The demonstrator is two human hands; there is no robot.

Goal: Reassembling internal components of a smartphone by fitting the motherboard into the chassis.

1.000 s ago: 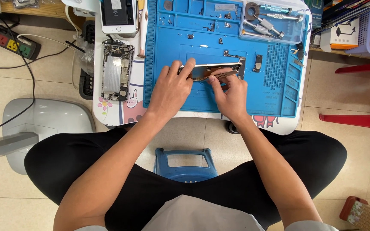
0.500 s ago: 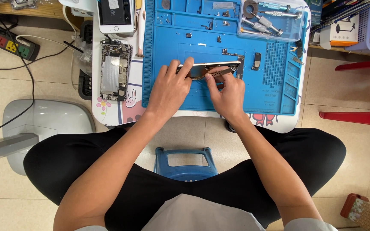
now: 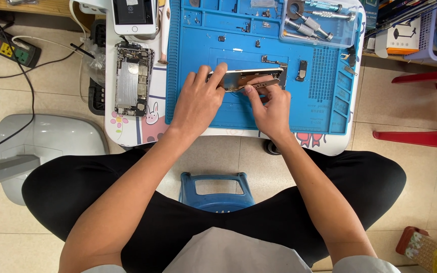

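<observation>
Left hand [image 3: 198, 103]: we press the phone shell [image 3: 251, 78] on the blue mat [image 3: 198, 45], fingers clamped on it
Right hand [image 3: 271, 108]: we pinch its near edge

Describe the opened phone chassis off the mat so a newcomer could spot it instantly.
Start at the blue repair mat on the small white table. Left of the mat lies the opened phone chassis, silver, internals exposed. Unlike the white phone above it, it has no screen.

Single head view, looking steeply down, close over blue mat [image 3: 198, 50], lap below
</observation>
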